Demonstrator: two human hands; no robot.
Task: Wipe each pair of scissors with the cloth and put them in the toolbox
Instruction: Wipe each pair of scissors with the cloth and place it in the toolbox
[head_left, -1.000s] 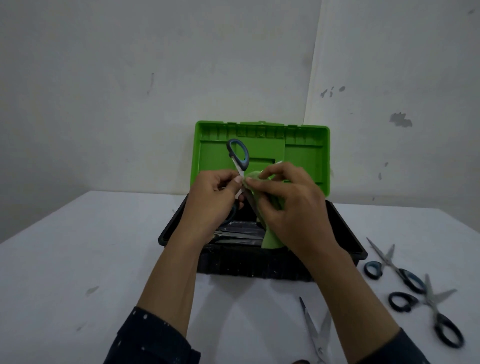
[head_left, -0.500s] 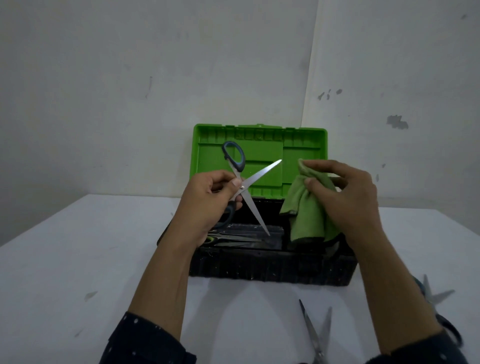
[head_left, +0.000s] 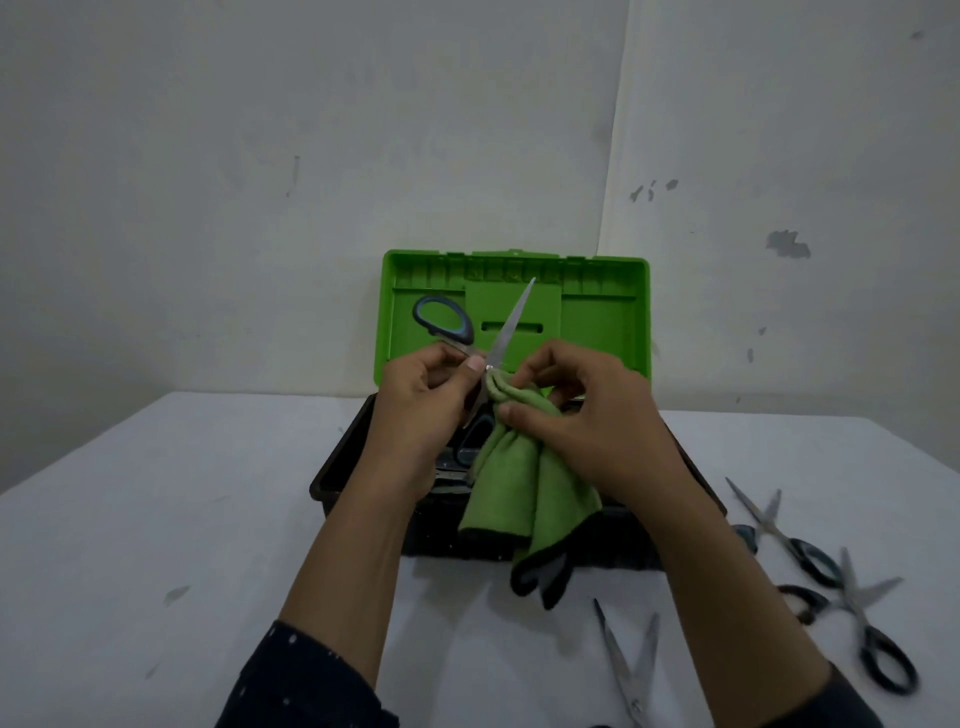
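My L grip (head_left: 415, 415) pinches open scissors (head_left: 511, 322) near pivot; R grip (head_left: 587, 426) holds cloth (head_left: 524, 483) bunched there. I'd wipe pivot-to-tip, fingers off edge.

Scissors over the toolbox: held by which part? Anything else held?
The left grip holds the scissors right by the pivot; the right grip pinches the green cloth at its bunched top.

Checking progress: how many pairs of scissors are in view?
4. A held pair in the left hand over the toolbox; three on the table at right: far pair, middle pair, near pair. Others may hide inside the toolbox behind the cloth.
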